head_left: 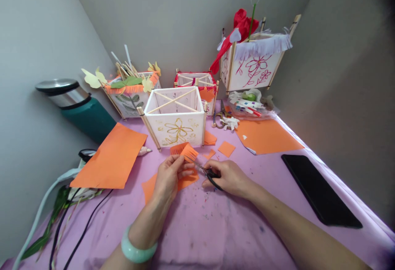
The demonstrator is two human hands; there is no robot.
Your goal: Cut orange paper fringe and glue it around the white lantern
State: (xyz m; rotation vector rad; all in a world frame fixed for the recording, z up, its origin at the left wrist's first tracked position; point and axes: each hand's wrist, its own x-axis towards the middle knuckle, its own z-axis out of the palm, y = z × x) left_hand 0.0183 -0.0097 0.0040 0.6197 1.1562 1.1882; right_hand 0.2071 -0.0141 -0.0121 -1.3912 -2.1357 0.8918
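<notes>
Paper strip (189,152), orange and fringed, is pinched in the left hand (168,176) above the lilac-clothed worktop (247,229), well in from its right edge; the right hand (230,175), apart from the left, grips black-handled metal scissors (212,174). Too deep a snip could sever the strip, and crowding the scissors' tips could nick the left hand

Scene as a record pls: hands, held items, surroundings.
left_hand: left hand pinches fringed orange paper strip
right_hand: right hand holds black-handled scissors, blades by the strip
ahead: white stick-framed box, yellow flower drawing on its front
left_side: teal bottle, large orange sheet
right_side: black phone
back_right: box with lilac fringe
surface: purple cloth
</notes>
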